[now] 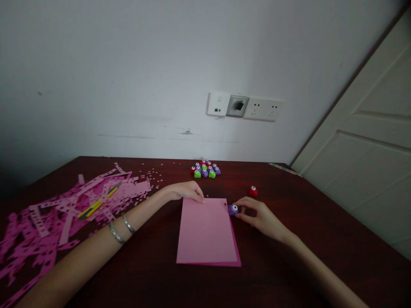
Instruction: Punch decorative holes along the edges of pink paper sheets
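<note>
Two pink sheets of paper (207, 233), a lighter one over a darker one, lie in front of me on the table. My left hand (189, 191) is closed at their top edge, its fingertips touching the paper. Between thumb and fingers, my right hand (257, 214) grips a purple craft punch (233, 209) set at the sheet's right edge near the top corner. Just beside the punch, a small dark hole shows in the paper. A red craft punch (253, 191) sits alone beyond my right hand.
Several red, green and purple punches (204, 167) cluster at the back. Punched pink strips and scraps (67, 226) cover the left side, with a yellow utility knife (99, 201) on top. Wall sockets (261, 109) are above the dark table (289, 265); a white door stands right.
</note>
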Demonstrator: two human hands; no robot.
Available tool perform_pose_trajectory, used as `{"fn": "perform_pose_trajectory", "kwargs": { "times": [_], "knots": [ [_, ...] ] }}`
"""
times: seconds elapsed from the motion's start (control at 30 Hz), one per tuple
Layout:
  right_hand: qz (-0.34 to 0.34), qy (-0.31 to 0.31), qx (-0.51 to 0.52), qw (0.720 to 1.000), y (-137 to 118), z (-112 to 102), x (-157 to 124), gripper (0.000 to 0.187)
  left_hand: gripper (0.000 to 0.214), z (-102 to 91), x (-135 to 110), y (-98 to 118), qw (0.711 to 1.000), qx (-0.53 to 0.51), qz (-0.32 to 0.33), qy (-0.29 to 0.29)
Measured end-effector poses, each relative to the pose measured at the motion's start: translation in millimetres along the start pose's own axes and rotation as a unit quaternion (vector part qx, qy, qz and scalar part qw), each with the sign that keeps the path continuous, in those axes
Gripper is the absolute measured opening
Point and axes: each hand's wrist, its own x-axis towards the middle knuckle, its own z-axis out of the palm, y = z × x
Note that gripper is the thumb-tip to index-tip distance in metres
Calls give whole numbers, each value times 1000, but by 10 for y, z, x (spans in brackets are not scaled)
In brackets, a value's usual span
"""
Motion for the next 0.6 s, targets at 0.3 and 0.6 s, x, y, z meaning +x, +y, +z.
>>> {"fn": "perform_pose_trajectory", "kwargs": {
  "times": [0.3, 0.6],
  "knots": [
    [6, -4, -1, 1000, 8, 6, -4, 19, 21, -5, -2, 9, 1000, 9, 0, 2],
    [5, -7, 0, 1000, 5, 25, -2, 18, 23, 17, 8, 10, 1000, 13, -1, 6]
  ]
}}
